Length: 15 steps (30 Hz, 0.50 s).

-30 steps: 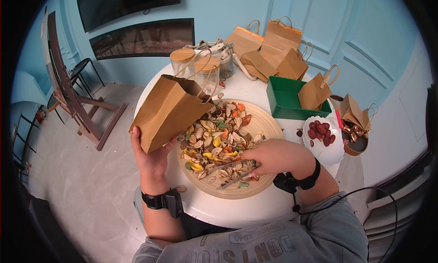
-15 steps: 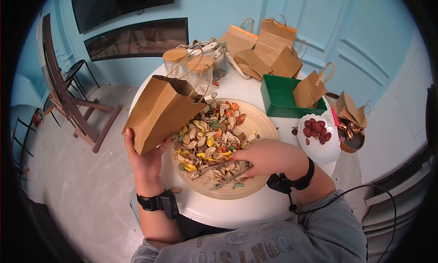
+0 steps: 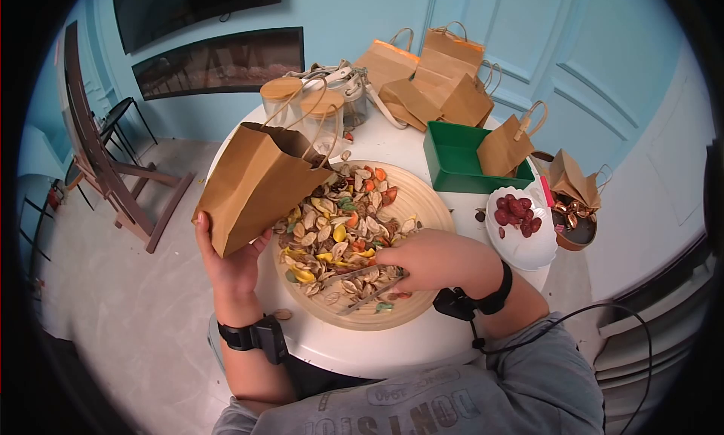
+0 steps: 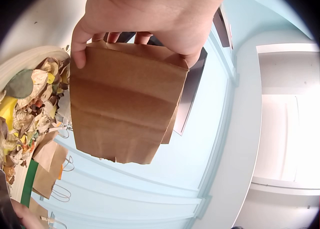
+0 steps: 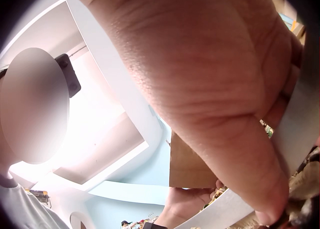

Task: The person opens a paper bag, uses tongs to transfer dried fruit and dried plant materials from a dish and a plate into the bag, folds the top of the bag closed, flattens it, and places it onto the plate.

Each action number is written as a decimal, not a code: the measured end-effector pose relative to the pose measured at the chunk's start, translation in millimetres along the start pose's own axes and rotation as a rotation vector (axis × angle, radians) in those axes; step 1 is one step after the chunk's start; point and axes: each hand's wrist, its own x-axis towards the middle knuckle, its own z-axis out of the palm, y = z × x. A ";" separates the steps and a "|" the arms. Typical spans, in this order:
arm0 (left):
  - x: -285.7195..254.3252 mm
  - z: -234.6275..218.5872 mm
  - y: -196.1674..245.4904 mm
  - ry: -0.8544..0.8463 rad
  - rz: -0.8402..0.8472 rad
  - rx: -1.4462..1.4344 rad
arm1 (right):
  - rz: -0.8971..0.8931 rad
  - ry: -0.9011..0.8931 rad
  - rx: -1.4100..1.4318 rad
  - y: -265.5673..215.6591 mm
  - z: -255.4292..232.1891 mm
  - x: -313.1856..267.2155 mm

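Note:
My left hand (image 3: 232, 273) grips the base of a brown paper bag (image 3: 260, 182), which tilts with its twisted-handle mouth toward the round wooden plate (image 3: 430, 201). In the left wrist view, fingers and thumb spread around the bottom of the bag. A heap of dried petals and pods (image 3: 332, 228), mostly beige with yellow, orange and green pieces, covers much of the plate. Low over the near side of the heap, my right hand (image 3: 441, 261) holds metal tongs (image 3: 369, 298), their arms spread apart and pointing left. The bag's contents are mostly hidden.
Glass jars with wooden lids (image 3: 322, 103) and a pale strapped bag (image 3: 348, 84) stand behind. Several paper bags (image 3: 449, 58) are at the back. A green box (image 3: 452, 180) holds another bag, beside a white dish (image 3: 528, 250) of dark red fruit.
The head view has shifted, so everything sits slightly further left. The hands, bag and tongs keep nearly the same positions over the plate.

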 end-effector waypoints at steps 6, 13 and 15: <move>0.3 -1.2 0.0 0.003 -0.012 -0.020 | -0.025 -0.015 -0.021 4.8 4.2 2.7; -0.9 0.8 -0.1 0.023 -0.007 -0.037 | -0.031 -0.014 -0.066 2.6 6.5 7.3; -0.5 -0.4 0.4 0.020 -0.008 -0.040 | -0.033 -0.007 -0.058 2.6 7.4 7.3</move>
